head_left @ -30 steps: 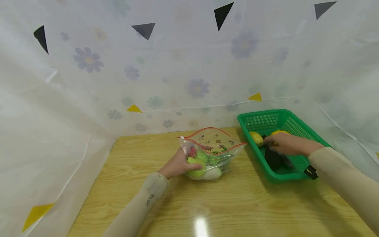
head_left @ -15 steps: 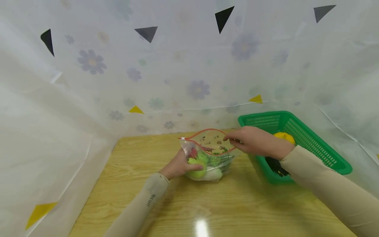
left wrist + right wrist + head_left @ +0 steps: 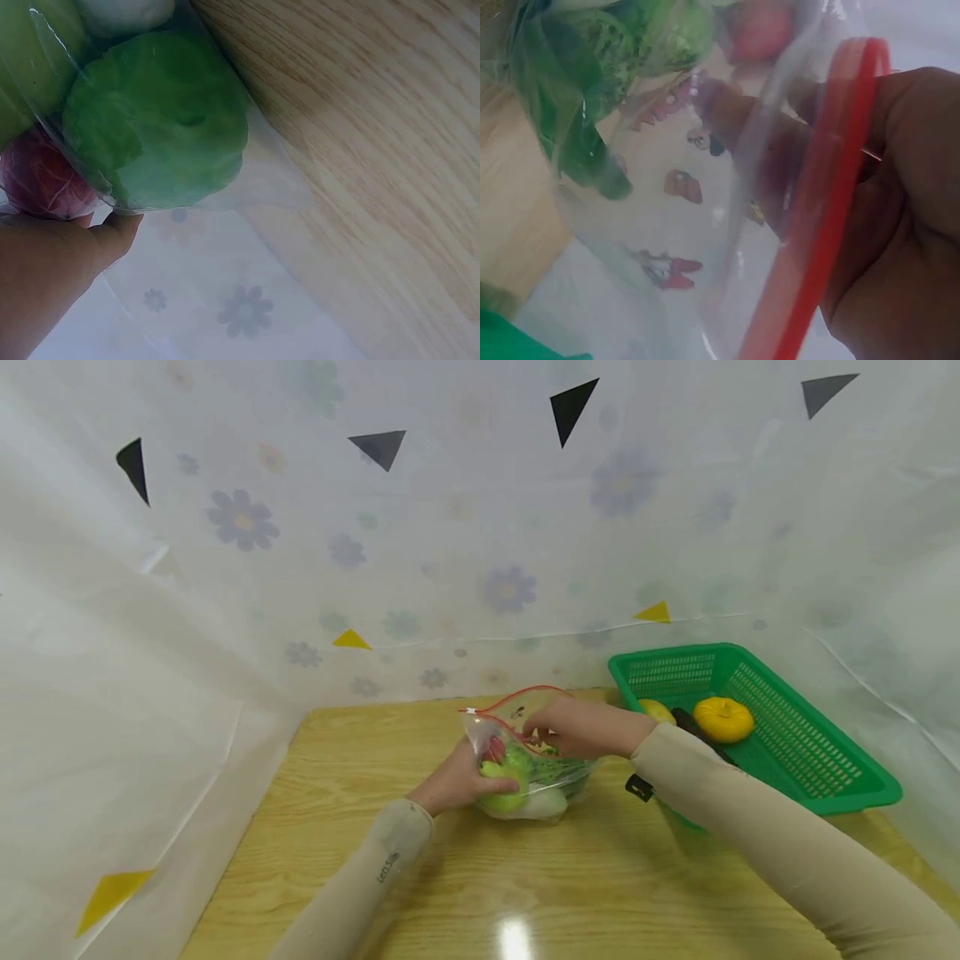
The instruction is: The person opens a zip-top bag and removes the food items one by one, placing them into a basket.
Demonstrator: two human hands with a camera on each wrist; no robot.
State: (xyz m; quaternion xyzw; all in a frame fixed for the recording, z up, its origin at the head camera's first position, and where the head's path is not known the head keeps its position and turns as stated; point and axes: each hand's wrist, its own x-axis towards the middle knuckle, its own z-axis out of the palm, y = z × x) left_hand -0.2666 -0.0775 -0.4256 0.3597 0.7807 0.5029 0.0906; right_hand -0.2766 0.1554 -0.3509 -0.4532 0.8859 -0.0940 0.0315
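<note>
Head view: grips one side of the clear zip bag [image 3: 477, 727], holding vegetables [image 3: 501, 789] on the bench [image 3: 615, 893], with the left hand [image 3: 459, 779]; reaches into its red-edged mouth [image 3: 504, 699] with bent, slightly parted fingers [image 3: 541, 720] of the right hand [image 3: 583, 727]. Shows a green basket [image 3: 799, 739] with yellow pumpkin [image 3: 723, 720] farther right, a flower-printed sheet [image 3: 450, 552] behind.

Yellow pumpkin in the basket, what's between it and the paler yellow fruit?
Head view: a dark item lies between the yellow pumpkin and paler yellow fruit, partly hidden by the right sleeve.
</note>
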